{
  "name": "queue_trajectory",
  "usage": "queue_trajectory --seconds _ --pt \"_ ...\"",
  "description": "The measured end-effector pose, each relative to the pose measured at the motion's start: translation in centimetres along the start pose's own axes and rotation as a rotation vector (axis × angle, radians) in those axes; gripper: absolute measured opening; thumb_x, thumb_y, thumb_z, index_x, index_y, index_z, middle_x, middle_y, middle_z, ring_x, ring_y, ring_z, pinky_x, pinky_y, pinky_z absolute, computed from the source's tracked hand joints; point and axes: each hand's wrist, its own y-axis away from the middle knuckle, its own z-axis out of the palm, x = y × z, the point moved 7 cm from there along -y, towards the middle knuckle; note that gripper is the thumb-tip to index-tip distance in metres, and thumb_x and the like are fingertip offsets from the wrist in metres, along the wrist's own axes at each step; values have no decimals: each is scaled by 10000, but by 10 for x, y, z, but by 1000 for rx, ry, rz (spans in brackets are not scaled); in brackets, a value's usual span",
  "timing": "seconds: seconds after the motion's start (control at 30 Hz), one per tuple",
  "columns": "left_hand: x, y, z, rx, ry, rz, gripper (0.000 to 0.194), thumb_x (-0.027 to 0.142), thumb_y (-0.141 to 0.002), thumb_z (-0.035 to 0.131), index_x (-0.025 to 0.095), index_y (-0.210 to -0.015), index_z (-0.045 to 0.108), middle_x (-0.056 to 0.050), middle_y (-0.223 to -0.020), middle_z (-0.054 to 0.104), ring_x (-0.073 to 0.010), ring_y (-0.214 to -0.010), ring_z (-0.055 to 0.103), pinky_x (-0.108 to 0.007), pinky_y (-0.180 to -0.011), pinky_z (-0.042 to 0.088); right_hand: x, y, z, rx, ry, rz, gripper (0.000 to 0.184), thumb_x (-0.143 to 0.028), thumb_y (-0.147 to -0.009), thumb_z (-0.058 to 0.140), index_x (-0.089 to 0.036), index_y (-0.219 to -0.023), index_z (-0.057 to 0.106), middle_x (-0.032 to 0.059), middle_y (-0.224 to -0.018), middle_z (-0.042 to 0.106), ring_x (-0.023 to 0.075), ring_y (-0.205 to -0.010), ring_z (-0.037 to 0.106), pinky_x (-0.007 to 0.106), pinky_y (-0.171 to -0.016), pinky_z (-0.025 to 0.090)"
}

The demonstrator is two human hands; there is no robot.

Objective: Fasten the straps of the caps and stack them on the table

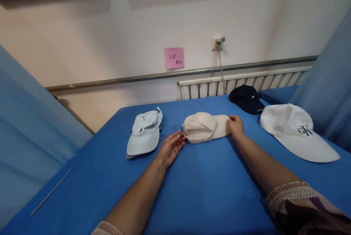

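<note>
Right hand (pixel 236 126) pinches cream cap's (pixel 201 127) brim, left hand (pixel 170 149) loosely spread at its back, apparently steadying it.

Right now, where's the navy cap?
In the head view, the navy cap is at the far right of the blue table, near the radiator, just beyond the white cap with dark lettering.
</note>
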Motion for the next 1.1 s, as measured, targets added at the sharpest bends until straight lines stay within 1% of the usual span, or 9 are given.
queue_trajectory --seconds 0.07,0.13,0.2,0.27,0.33,0.5,0.63,0.9,1.1 --pt "-2 0 3 -20 -36 -11 295 103 -757 713 128 -1042 642 -97 -984 709 -137 -808 681 -232 -729 551 -19 16 -6 62 57 -137 436 -82 -616 584 -199 -1036 600 121 -1321 493 284 -1301 364 436 -1049 344" --pt "-3 -1 3 -8 -92 11 304 115 -730 739 128 -1021 650 -94 -953 712 -131 -775 676 -227 -710 543 -44 46 3 -11 137 -396 453 -82 -661 576 -217 -1093 590 99 -1402 417 278 -1354 288 452 -1107 259" --pt "-2 -2 1 19 -169 63 306 141 -698 765 125 -983 654 -87 -913 711 -126 -735 667 -218 -668 532 -60 92 34 -325 220 -668 378 -90 -738 533 -250 -1073 608 90 -1269 534 264 -1259 416 452 -1093 284" --pt "-1 -4 -1 44 -259 125 305 174 -670 780 124 -943 653 -70 -863 707 -119 -688 652 -206 -613 512 -56 140 66 -657 303 -790 386 -92 -802 466 -293 -1102 604 61 -1135 609 231 -1122 524 422 -1030 367" --pt "0 -7 -4 75 -347 183 294 208 -657 777 128 -909 648 -51 -812 701 -113 -642 634 -200 -568 487 -43 173 90 -852 421 -840 399 -121 -827 468 -296 -1168 582 57 -1161 613 228 -1106 536 422 -1000 393" --pt "4 -15 -13 114 -627 301 219 212 -688 689 135 -888 647 -54 -807 708 -143 -666 640 -247 -617 491 -10 167 115 -846 873 -809 381 -219 -813 597 -192 -1193 587 113 -1165 629 266 -1101 546 418 -979 394" --pt "5 -13 -5 39 -945 431 183 164 -741 593 160 -904 676 -57 -882 718 -189 -822 657 -324 -782 496 -7 148 113 -807 956 -788 226 -190 -880 503 -175 -1033 669 108 -1014 689 247 -989 602 363 -906 432" --pt "0 24 54 -330 -1472 746 194 178 -804 606 218 -992 629 -41 -1057 673 -213 -1004 574 -370 -927 404 -11 151 92 -925 549 -659 145 -147 -850 534 -199 -963 609 21 -863 688 159 -772 618 275 -718 464" --pt "-8 30 64 -365 -1574 759 148 146 -799 574 198 -937 560 -65 -1072 609 -216 -1000 545 -362 -898 413 -8 151 90 -956 384 -544 113 -137 -850 517 -203 -923 573 -6 -813 649 135 -716 591 249 -658 450"
